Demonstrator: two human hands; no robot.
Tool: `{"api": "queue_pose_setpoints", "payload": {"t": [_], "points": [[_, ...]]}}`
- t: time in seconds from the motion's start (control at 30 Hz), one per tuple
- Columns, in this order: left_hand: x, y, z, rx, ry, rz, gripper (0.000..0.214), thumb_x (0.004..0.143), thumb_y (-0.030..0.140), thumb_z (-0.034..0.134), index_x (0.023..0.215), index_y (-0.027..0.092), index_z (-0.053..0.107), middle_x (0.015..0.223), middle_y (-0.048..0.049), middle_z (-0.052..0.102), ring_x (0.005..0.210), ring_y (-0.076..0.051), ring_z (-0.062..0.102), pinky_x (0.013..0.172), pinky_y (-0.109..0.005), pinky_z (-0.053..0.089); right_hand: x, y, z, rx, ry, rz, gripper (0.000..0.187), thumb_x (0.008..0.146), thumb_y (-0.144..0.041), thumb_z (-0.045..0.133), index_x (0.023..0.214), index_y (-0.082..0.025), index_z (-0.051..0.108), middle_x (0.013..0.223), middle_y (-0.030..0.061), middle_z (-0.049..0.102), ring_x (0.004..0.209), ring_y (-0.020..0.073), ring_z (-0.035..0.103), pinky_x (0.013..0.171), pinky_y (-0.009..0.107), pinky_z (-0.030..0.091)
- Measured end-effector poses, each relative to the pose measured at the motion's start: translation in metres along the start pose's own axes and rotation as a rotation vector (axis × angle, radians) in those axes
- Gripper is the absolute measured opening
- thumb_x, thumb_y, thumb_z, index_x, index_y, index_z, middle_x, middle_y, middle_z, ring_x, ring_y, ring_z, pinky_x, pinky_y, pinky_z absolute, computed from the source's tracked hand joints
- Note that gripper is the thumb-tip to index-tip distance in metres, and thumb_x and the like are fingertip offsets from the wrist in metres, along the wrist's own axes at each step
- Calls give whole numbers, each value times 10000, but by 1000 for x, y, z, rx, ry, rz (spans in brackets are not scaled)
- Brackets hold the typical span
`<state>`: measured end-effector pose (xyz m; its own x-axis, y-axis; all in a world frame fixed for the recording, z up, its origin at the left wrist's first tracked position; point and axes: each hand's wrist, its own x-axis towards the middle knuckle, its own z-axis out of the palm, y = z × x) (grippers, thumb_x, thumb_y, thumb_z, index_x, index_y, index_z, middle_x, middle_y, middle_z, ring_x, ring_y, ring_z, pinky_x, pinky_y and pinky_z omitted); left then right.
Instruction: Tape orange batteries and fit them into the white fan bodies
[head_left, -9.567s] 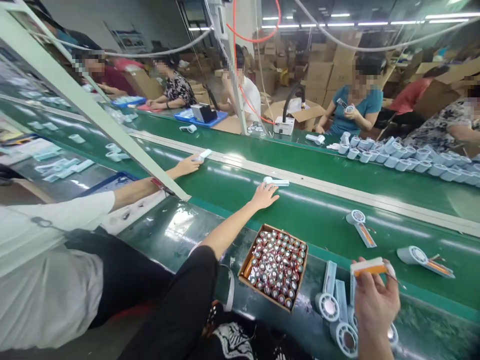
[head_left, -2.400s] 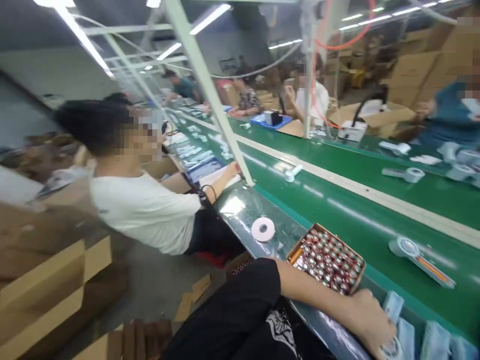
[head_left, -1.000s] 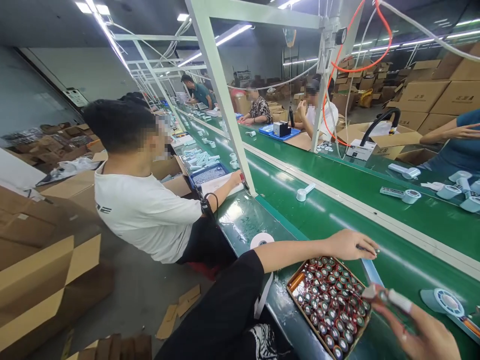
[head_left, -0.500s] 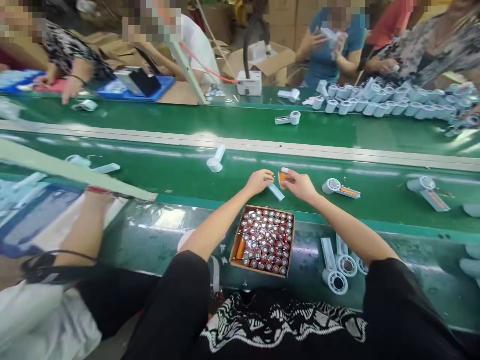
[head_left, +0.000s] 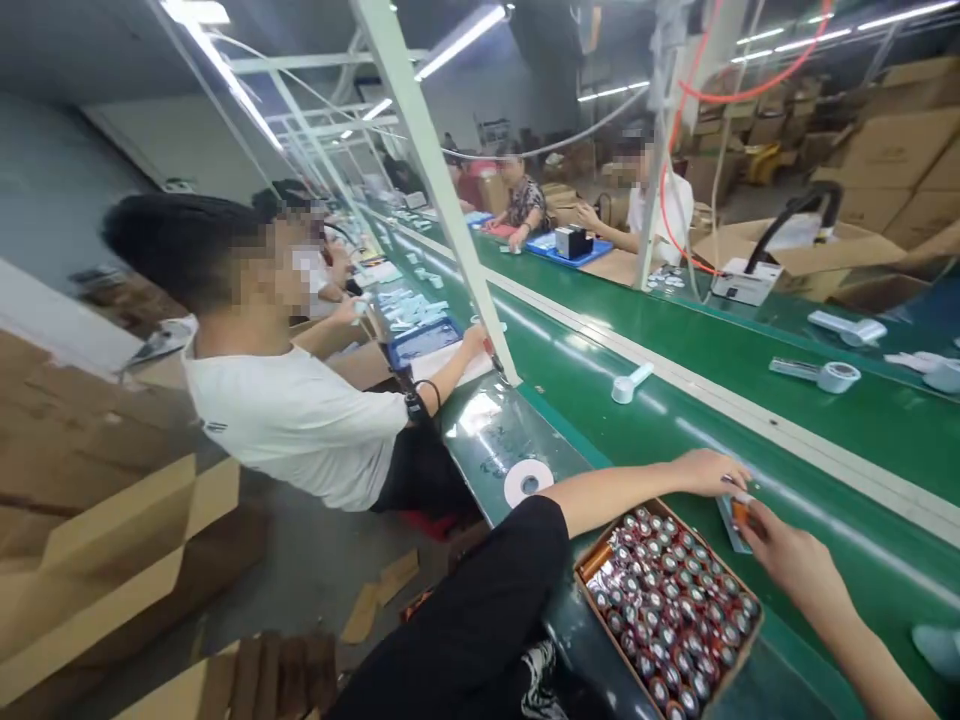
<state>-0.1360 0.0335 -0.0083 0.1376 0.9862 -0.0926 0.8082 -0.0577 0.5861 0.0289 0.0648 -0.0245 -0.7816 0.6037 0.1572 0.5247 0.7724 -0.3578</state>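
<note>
Head camera, nearest first: an open brown cardboard box of upright red-and-silver cylindrical batteries point(head_left: 671, 610) sat on the bench ledge beside the green conveyor belt point(head_left: 660, 425). Just past the box's far rim the right hand point(head_left: 787, 550) was curled shut around a pale-blue plastic handle shell with an orange cell point(head_left: 733, 515), while the left hand point(head_left: 709, 470) pinched that shell's upper end with bent fingertips. Further off lay a white tape roll point(head_left: 529, 482) on the ledge and a white handheld fan point(head_left: 630, 383) on the belt, and a seated co-worker in a white T-shirt point(head_left: 292, 420) rested a forearm on the bench.
</note>
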Motion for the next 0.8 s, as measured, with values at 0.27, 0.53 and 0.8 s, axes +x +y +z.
{"api": "queue_pose_setpoints", "payload": {"t": [0.27, 0.53, 0.8], "points": [[9, -3, 8, 50, -87, -45, 326, 1072, 389, 567, 1289, 283, 787, 1560, 57, 606, 1421, -266, 601, 1188, -382, 477, -61, 63, 16, -151, -83, -148, 332, 1004, -355, 456, 1172, -220, 709, 1042, 130, 829, 810, 285, 816, 565, 301, 581], [18, 3, 16, 52, -108, -39, 318, 1056, 419, 596, 1272, 286, 787, 1548, 66, 621, 1400, -246, 611, 1158, -343, 477, -50, 50, 5, -254, -202, 224, 382, 1091, -434, 409, 1209, -149, 635, 757, 132, 775, 697, 363, 788, 549, 363, 529], [20, 6, 22, 18, -112, -56, 319, 1045, 461, 563, 1199, 334, 812, 1551, 95, 617, 1404, -242, 604, 1154, -336, 473, -56, 30, -8, -314, -449, 236, 528, 1133, -374, 216, 1453, -166, 582, 864, 184, 798, 867, 415, 808, 710, 439, 557]]}}
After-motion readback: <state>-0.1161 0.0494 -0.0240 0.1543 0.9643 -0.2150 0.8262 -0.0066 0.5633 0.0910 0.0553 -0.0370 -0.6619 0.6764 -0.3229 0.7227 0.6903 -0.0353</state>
